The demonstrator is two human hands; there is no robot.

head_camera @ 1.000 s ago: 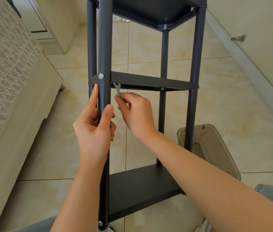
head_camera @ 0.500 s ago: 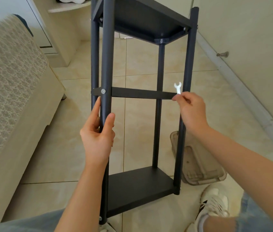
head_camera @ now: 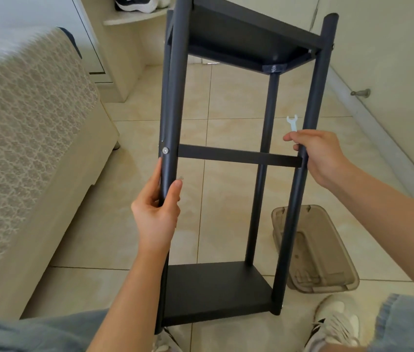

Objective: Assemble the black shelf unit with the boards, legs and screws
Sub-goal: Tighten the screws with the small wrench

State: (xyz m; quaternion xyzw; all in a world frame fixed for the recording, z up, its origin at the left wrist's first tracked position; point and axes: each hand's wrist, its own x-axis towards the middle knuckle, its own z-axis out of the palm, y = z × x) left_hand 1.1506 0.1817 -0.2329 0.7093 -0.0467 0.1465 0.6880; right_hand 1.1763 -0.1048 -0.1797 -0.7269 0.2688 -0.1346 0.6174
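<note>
Black three-tier shelf unit [head_camera: 216, 288] with round metal legs stood upright on the beige tiled floor [head_camera: 114, 224], with boards fitted at top, middle and bottom. The left hand [head_camera: 156, 212] was curled round the front-left leg [head_camera: 175, 97], just below a silver screw head [head_camera: 165, 150] at the thin middle board [head_camera: 236, 156]. The right hand [head_camera: 322, 156] wrapped the front-right leg [head_camera: 315, 97] at that board's end, thumb and forefinger pinching a small flat silver wrench [head_camera: 292, 123], open end upward. A translucent brown plastic bin [head_camera: 327, 250] lay behind that leg. A bed with a cream patterned cover [head_camera: 23, 123] stood at left.
</note>
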